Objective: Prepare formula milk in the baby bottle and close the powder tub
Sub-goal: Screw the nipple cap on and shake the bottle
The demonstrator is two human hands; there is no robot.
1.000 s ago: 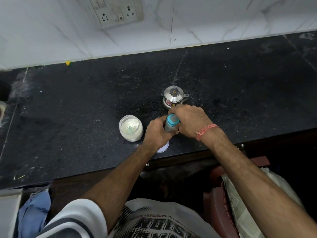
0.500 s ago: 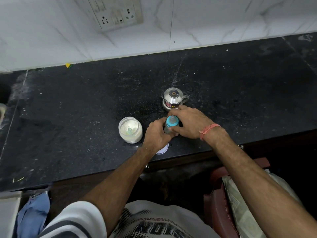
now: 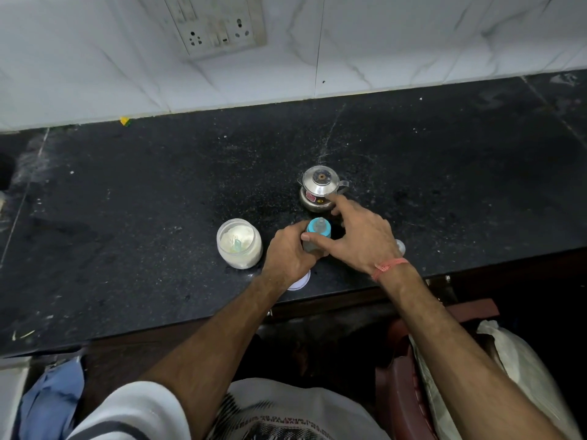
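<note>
On the counter [image 3: 127, 217], the tub [image 3: 239, 243] stands left of the bottle [image 3: 317, 236], the kettle [image 3: 320, 188] behind it.

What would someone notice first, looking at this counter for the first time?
The two hands at the front edge of the black counter: the left hand grips a baby bottle with a blue collar, the right hand spread beside it. The open powder tub sits left, a steel pot behind.

The surface [image 3: 127, 201] is black speckled stone, a bit shiny. The small pot [image 3: 319, 187] is shiny metal. The powder tub [image 3: 239, 242] is cloudy plastic. The baby bottle [image 3: 317, 231] has a smooth blue plastic ring. The wall [image 3: 413, 42] tiles look glossy.
</note>
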